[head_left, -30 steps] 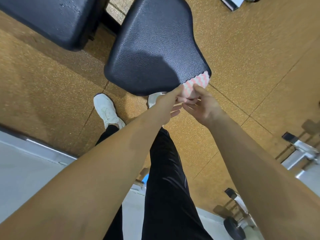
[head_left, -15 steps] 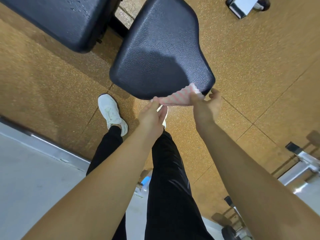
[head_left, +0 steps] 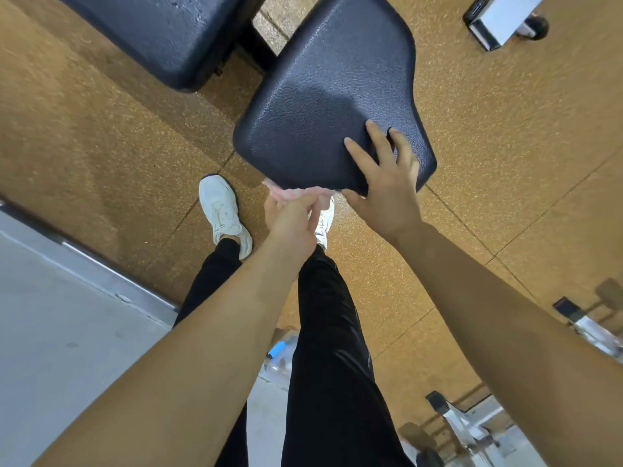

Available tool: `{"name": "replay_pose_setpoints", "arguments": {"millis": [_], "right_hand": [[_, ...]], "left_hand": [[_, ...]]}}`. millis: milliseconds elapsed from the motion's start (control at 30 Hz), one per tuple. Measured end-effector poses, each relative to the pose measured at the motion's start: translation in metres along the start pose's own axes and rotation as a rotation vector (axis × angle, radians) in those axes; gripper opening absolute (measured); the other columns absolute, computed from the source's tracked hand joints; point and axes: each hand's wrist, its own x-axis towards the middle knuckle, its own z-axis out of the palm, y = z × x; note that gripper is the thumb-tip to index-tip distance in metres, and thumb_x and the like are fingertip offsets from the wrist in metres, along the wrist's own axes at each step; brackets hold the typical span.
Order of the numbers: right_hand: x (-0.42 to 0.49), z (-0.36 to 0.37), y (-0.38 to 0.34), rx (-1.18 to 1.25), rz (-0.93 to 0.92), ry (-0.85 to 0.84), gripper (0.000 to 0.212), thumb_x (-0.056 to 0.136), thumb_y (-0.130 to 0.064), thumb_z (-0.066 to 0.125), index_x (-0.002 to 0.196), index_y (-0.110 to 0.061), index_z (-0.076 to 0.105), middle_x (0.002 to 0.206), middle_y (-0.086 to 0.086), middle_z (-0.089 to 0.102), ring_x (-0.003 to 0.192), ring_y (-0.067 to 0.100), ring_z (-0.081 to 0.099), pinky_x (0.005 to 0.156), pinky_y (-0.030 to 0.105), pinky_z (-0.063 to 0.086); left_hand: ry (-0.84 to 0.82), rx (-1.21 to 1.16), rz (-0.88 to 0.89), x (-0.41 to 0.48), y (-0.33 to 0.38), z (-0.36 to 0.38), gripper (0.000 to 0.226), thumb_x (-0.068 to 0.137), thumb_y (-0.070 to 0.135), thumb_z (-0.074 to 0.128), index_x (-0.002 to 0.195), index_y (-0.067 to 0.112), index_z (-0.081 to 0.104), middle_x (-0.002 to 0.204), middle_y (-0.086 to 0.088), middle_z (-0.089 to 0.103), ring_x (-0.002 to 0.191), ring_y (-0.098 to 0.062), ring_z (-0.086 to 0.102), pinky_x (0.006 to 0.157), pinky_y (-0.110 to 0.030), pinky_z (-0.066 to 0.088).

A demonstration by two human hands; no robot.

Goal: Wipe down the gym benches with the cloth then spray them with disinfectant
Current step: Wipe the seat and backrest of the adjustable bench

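Left hand (head_left: 293, 217) grips a pink-and-white cloth (head_left: 296, 194).
Right hand (head_left: 384, 183) lies flat, released, on the black textured vinyl seat pad (head_left: 323, 106).

A single wide-angle camera on the person's head looks steeply down and a little forward, rolled so the cork-coloured floor's (head_left: 505, 136) seams run diagonally. It sits close: both forearms enter from the bottom corners and fill the lower frame, meeting mid-frame where the left hand (head_left: 293, 222) grips the cloth (head_left: 291, 194) and the right hand (head_left: 387, 193) lies on the bench seat pad (head_left: 323, 96). A white sneaker (head_left: 222, 210) lies almost directly below the lens.
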Motion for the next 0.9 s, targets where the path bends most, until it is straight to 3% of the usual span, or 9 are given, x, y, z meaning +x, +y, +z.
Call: {"name": "replay_pose_setpoints", "arguments": {"millis": [100, 267, 333, 500, 700, 800, 900], "right_hand": [[0.003, 0.002, -0.005, -0.02, 0.017, 0.01, 0.073, 0.085, -0.035, 0.074, 0.151, -0.029, 0.044, 0.166, 0.007, 0.023, 0.148, 0.039, 0.021, 0.112, 0.058, 0.023], [0.013, 0.001, -0.014, -0.018, -0.024, 0.018, 0.075, 0.082, -0.034, 0.075, 0.15, -0.026, 0.045, 0.164, 0.009, 0.027, 0.146, 0.038, 0.025, 0.11, 0.056, 0.025], [0.021, -0.001, -0.021, -0.032, -0.071, -0.005, 0.077, 0.081, -0.035, 0.076, 0.151, -0.026, 0.044, 0.164, 0.008, 0.028, 0.147, 0.037, 0.025, 0.112, 0.055, 0.023], [0.052, -0.007, -0.044, -0.106, -0.15, -0.05, 0.086, 0.082, -0.038, 0.078, 0.155, -0.028, 0.035, 0.168, 0.004, 0.019, 0.153, 0.034, 0.015, 0.117, 0.056, 0.019], [0.073, -0.011, -0.064, -0.105, 0.029, -0.077, 0.096, 0.08, -0.054, 0.076, 0.158, -0.035, 0.022, 0.17, -0.001, 0.003, 0.155, 0.037, 0.0, 0.117, 0.069, 0.013], [0.075, -0.014, -0.071, -0.132, 0.066, -0.119, 0.098, 0.082, -0.054, 0.075, 0.159, -0.036, 0.018, 0.17, -0.002, 0.002, 0.155, 0.037, -0.001, 0.117, 0.072, 0.013], [0.077, -0.021, -0.077, -0.135, 0.094, -0.14, 0.097, 0.081, -0.051, 0.078, 0.158, -0.035, 0.022, 0.17, -0.002, 0.005, 0.154, 0.037, 0.001, 0.116, 0.072, 0.017]], "left_hand": [[0.118, 0.193, 0.044, 0.0, -0.002, -0.001, 0.081, 0.064, -0.001, 0.084, 0.135, 0.025, 0.057, 0.122, -0.005, 0.07, 0.11, -0.018, 0.07, 0.098, -0.036, 0.058], [0.22, 0.137, 0.148, 0.005, 0.016, -0.01, 0.051, 0.082, 0.004, 0.083, 0.127, 0.02, 0.064, 0.112, -0.002, 0.076, 0.09, -0.011, 0.077, 0.08, -0.025, 0.061], [0.213, 0.165, 0.181, 0.01, 0.027, -0.013, 0.048, 0.083, 0.006, 0.084, 0.125, 0.018, 0.065, 0.115, -0.002, 0.076, 0.095, -0.012, 0.076, 0.081, -0.025, 0.061], [0.188, 0.257, 0.324, 0.026, 0.069, -0.022, 0.05, 0.083, 0.006, 0.083, 0.131, 0.009, 0.066, 0.123, -0.01, 0.073, 0.107, -0.021, 0.074, 0.1, -0.038, 0.058], [0.15, 0.47, 0.477, 0.031, 0.107, -0.005, 0.049, 0.077, 0.008, 0.086, 0.124, 0.015, 0.072, 0.122, -0.01, 0.073, 0.11, -0.025, 0.072, 0.098, -0.041, 0.058], [0.137, 0.723, 0.578, 0.03, 0.118, 0.004, 0.051, 0.082, 0.017, 0.084, 0.13, 0.016, 0.07, 0.128, -0.001, 0.07, 0.114, -0.014, 0.067, 0.103, -0.029, 0.052], [0.099, 0.997, 0.715, 0.031, 0.129, 0.013, 0.04, 0.085, 0.024, 0.081, 0.124, 0.018, 0.074, 0.122, 0.004, 0.071, 0.104, -0.007, 0.064, 0.093, -0.015, 0.046]]}}
